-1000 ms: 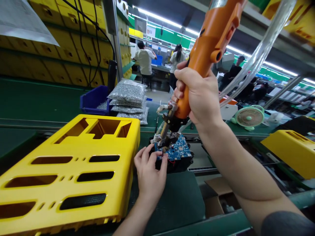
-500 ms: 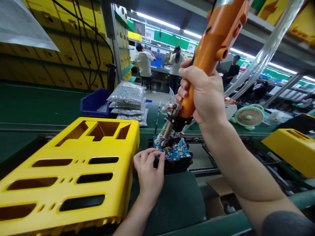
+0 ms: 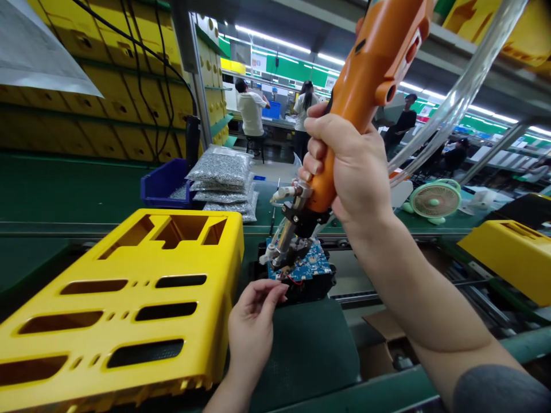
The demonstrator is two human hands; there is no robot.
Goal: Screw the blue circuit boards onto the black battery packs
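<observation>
My right hand (image 3: 350, 158) is wrapped round an orange power tool (image 3: 365, 74), which slants down to the left. Its metal tip meets the left part of a blue circuit board (image 3: 314, 261), which lies on a black base (image 3: 316, 288). At the board's front left edge, my left hand (image 3: 253, 321) is closed, thumb and fingertips pressed together beside thin red wires (image 3: 295, 281). Whatever lies between those fingertips is too small to make out. A large yellow housing (image 3: 142, 295) with slots lies left of my left hand.
Behind are a blue bin (image 3: 166, 183), stacked silvery bags (image 3: 221, 172) and a green fan (image 3: 435, 201). Another yellow housing (image 3: 510, 258) sits at the right, above an open cardboard box (image 3: 379, 350). Clear tubes (image 3: 456, 97) hang at the upper right. People are in the background.
The tool and my right hand have shifted slightly left, its tip now nearer the board's left edge. My left hand has moved a little down, its fingers drawn closer together.
</observation>
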